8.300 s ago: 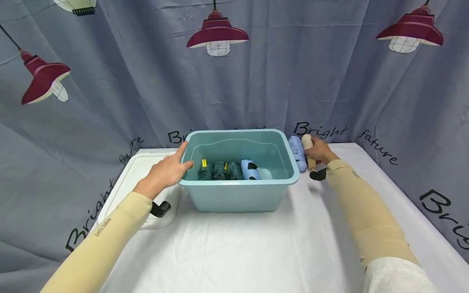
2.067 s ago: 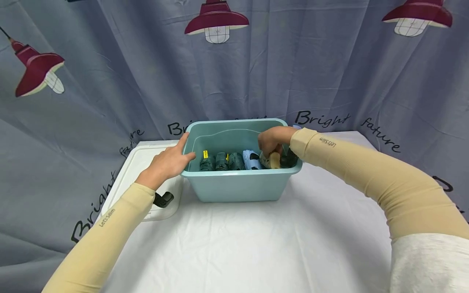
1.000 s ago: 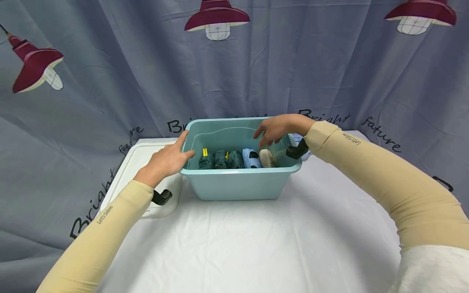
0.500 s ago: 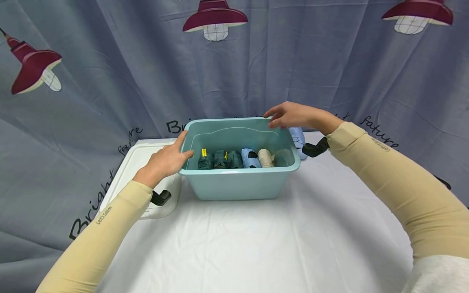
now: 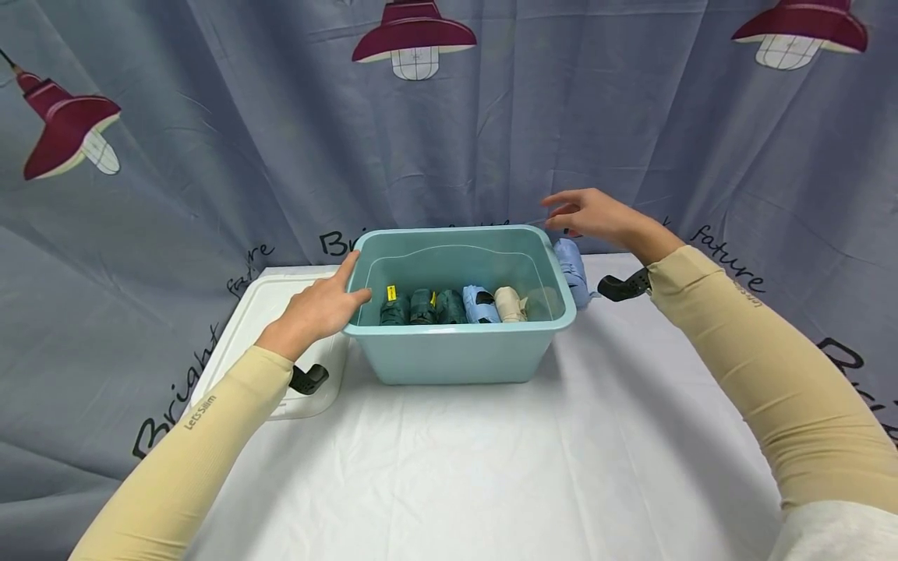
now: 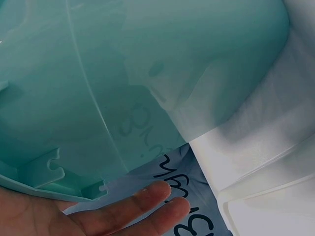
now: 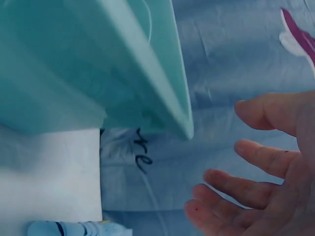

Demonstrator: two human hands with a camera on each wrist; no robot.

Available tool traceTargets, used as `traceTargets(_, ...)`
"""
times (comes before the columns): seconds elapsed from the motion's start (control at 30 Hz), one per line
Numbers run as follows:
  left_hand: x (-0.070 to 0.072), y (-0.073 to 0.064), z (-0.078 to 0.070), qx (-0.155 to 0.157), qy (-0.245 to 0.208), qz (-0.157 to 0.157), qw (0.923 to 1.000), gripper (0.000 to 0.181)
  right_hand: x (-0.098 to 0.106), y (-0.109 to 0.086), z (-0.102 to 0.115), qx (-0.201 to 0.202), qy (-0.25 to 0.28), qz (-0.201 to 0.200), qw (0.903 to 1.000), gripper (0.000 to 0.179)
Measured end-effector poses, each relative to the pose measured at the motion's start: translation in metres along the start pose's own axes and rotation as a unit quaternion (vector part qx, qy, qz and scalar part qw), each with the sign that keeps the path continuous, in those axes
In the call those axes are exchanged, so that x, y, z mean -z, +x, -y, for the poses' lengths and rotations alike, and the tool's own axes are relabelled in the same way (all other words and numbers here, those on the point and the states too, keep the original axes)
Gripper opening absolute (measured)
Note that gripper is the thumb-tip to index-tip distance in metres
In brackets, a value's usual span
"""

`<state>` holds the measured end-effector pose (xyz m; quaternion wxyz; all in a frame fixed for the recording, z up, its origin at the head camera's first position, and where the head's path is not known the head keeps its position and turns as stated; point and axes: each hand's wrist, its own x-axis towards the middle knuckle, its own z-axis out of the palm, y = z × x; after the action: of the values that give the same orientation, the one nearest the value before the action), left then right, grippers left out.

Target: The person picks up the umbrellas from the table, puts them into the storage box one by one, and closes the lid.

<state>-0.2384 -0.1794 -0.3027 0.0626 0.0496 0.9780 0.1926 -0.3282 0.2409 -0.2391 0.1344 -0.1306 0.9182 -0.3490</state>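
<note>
— Bracing the teal bin near me with my left hand: its fingers lie straight against the left wall under the rim, gripping nothing. If I lean harder, I think the bin slides right on the white tabletop.

— And what's inside it?

— Rolled bundles in a row along the near wall: dark green rolls, a light blue roll, a beige roll. A shove could topple them out of line.

— Your other hand?

— My right hand hovers empty beyond the bin's far right corner, fingers loosely spread. The loose blue roll lies just below it, outside the bin, touching or nearly touching the right wall. Coming down carelessly, I could knock it away or clip the rim.
</note>
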Motion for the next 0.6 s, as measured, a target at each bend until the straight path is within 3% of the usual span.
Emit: traceTargets(0.6,0.0,-0.002,0.0,0.001,0.002,0.002,1.0,0.072,-0.01,0.025,-0.064,-0.047,0.046,-0.059,0.9961,0.068)
